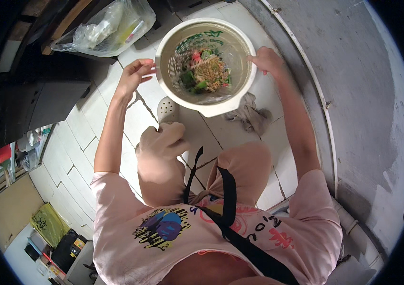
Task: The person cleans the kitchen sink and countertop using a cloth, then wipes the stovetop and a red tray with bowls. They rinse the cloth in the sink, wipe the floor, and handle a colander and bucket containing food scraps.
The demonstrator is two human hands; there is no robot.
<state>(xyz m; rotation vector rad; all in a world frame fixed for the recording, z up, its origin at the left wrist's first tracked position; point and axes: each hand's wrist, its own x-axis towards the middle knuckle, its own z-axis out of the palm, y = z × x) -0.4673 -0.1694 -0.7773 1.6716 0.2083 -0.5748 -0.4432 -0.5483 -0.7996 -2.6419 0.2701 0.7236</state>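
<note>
A round cream plastic strainer basket with a wide rim and perforated sides is in front of me. Mixed food scraps lie inside it, with green, red and tan bits, slightly blurred. Green marking shows on the inner wall. My right hand grips the rim on the right side. At the left rim, my left hand has its fingers apart, their tips at or against the edge; contact is hard to tell. Whether the basket touches the floor is also unclear.
A grey rag lies on the tiled floor beside the basket. My clog is just below the rim. A clear plastic bag hangs by dark furniture at left. A white pipe follows the right wall.
</note>
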